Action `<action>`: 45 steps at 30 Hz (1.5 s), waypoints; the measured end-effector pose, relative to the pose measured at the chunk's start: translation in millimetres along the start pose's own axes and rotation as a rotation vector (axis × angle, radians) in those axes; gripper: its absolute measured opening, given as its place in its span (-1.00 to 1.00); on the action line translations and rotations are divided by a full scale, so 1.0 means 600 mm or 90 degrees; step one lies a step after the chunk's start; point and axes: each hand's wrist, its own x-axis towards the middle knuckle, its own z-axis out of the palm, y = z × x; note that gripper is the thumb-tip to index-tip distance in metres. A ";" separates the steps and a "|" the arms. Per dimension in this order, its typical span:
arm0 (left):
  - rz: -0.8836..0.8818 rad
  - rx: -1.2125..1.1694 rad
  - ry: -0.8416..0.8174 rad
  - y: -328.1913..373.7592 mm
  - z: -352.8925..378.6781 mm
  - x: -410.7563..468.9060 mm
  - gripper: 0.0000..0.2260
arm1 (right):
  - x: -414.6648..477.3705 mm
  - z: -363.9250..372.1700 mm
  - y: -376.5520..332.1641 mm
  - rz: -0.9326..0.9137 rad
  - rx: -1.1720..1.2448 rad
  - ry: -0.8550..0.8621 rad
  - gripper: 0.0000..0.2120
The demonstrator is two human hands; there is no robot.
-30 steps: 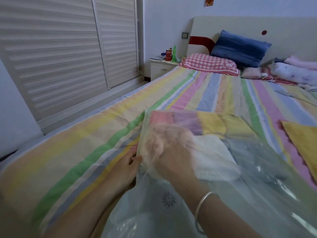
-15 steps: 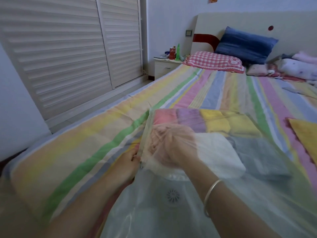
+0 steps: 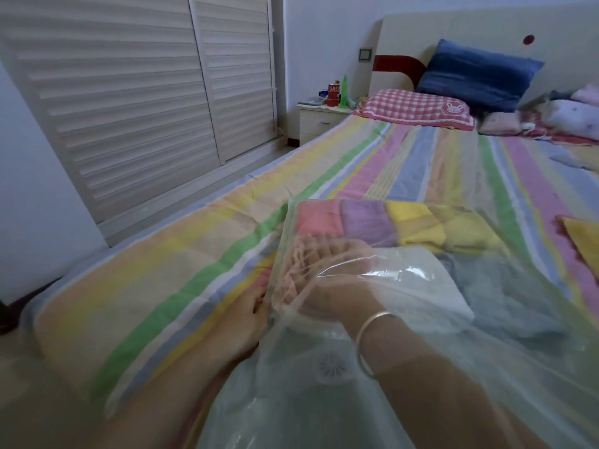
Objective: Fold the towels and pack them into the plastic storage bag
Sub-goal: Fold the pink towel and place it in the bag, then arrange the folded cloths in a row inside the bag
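Plastic bag [image 3: 421,367], right hand [image 3: 334,283] deep inside

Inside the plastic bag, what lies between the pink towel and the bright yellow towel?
A folded purple towel lies there, seen through the plastic bag in the head view.

Soft, dim light with a cool bluish cast is spreading evenly over the bed [image 3: 194,286], throwing no hard shadows. A small white glare is glinting off a crease in the plastic storage bag [image 3: 395,273]. The right hand [image 3: 327,280] is showing hazy through the film, its fingers [image 3: 301,264] smearing into streaks. The louvred wardrobe doors [image 3: 129,108] are bowing toward the left edge, and the forearms [image 3: 453,393] at the bottom are blurring out of focus.
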 end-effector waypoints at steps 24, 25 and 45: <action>0.344 0.373 -0.333 0.331 0.304 -0.239 -0.48 | -0.629 -0.344 0.019 0.036 0.202 -0.138 -0.54; 0.373 0.412 -0.335 0.323 0.314 -0.251 -0.42 | -0.653 -0.375 0.029 0.053 0.239 -0.146 -0.55; 0.510 0.270 -0.153 0.438 0.523 -0.319 -0.74 | -0.894 -0.431 0.311 0.326 -0.015 -0.091 -0.76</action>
